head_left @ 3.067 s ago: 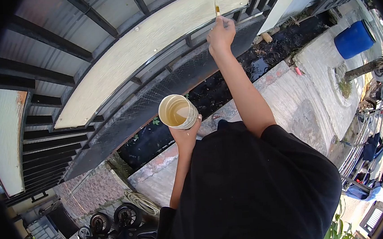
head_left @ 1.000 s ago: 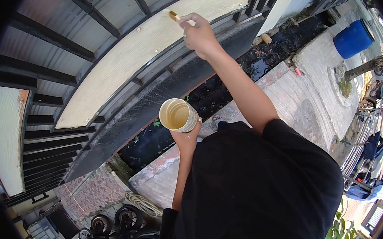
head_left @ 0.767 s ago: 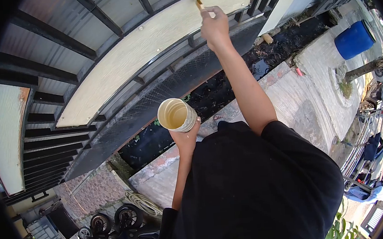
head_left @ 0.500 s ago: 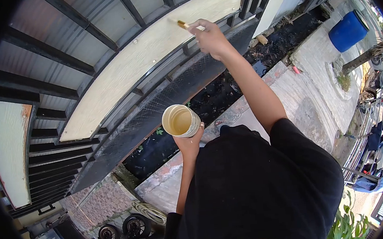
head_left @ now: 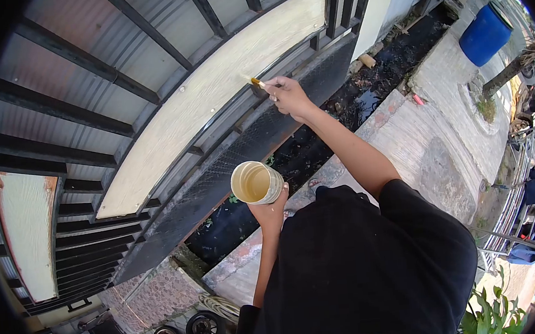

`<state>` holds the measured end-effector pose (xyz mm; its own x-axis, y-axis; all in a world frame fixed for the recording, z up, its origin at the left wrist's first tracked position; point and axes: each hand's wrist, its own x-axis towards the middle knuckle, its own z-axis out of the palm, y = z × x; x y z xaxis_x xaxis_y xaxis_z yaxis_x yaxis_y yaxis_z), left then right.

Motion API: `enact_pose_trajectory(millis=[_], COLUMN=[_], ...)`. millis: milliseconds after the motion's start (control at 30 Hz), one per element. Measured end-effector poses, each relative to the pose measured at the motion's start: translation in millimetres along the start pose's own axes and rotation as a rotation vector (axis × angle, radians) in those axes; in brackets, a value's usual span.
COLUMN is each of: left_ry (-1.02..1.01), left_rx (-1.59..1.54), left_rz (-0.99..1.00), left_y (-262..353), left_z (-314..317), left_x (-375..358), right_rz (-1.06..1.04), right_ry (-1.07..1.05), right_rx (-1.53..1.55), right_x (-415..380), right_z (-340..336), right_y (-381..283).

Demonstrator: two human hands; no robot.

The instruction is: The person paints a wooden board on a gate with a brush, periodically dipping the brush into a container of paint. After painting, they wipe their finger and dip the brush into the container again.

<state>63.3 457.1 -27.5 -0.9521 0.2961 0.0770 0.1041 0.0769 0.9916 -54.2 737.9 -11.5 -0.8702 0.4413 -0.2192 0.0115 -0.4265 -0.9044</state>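
My right hand grips a paintbrush by its handle. The pale bristles lie at the lower edge of a long cream panel with a wood-grain surface, fixed on a black metal fence. In my left hand is a cream-coloured cup, tilted so its mouth faces me. Pale yellowish liquid shows inside it. The left fingers wrap around the cup's lower side, partly hidden behind it.
Below the fence runs a dark water ditch beside a concrete walkway. A blue barrel stands at the upper right, near a tree trunk. A second cream panel is at the left. Wheels show at the bottom.
My right hand and the paintbrush have moved down the panel, from its upper part to its lower edge. The view has shifted slightly; the left hand still holds the cup.
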Motion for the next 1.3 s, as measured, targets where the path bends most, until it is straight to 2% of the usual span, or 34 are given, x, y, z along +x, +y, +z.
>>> enact_pose_trajectory(millis=[33, 167, 267, 300, 400, 467, 500, 533, 567, 700, 800, 867, 967, 1033, 1167, 1233, 1300], left_ry=[0.015, 0.056, 0.061, 0.075, 0.120, 0.162, 0.191, 0.185, 0.179, 0.280, 0.334, 0.413, 0.536, 0.532, 0.628, 0.672, 0.721], left_rx=[-0.014, 0.001, -0.009, -0.007, 0.008, -0.007, -0.004, 0.013, 0.029, -0.011, -0.030, -0.048, 0.031, -0.058, 0.002, -0.045, 0.135], left_rz=[-0.006, -0.005, -0.031, -0.030, -0.049, -0.017, -0.024, -0.053, -0.081, -0.133, -0.127, -0.131, -0.055, -0.161, -0.157, -0.296, -0.134], left_y=[1, 5, -5, -4, -1, 4, 6, 8, 8, 1, 1, -3, 0, 21, 15, 11, -10], left_z=[2, 6, 8, 11, 18, 21, 20, 18, 15, 3, -5, -8, -8, -10, -14, -16, -23], left_x=[-1, -8, -10, -10, -11, -12, -13, -17, -20, -31, -38, -44, -53, -60, -85, -102, -111], right_rz=[-0.016, -0.395, -0.482, -0.392, -0.295, -0.324, -0.430, -0.366, -0.303, -0.310, -0.211, 0.264, 0.440, 0.486, 0.538, 0.494, 0.532], right_ry=[-0.019, 0.642, 0.683, 0.542, 0.273, 0.109, 0.046, -0.013, -0.071, -0.233, -0.459, -0.672, -0.729, -0.803, -0.883, -0.951, -0.932], right_rx=[0.010, 0.017, -0.104, -0.196, -0.318, -0.440, -0.523, -0.571, -0.619, -0.701, -0.579, -0.160, -0.041, -0.050, -0.040, -0.079, -0.164], right_x=[-1, 77, 95, 85, 18, -29, -41, -51, -58, -55, -53, -59, -74, -76, -87, -92, -104], right_z=[-14, -79, -65, -48, 12, 24, 23, 22, 21, 19, 23, 32, 53, 59, 67, 67, 68], right_y=[-5, -16, -3, 8, 49, 76, 94, 99, 103, 128, 136, 118, 93, 92, 93, 100, 98])
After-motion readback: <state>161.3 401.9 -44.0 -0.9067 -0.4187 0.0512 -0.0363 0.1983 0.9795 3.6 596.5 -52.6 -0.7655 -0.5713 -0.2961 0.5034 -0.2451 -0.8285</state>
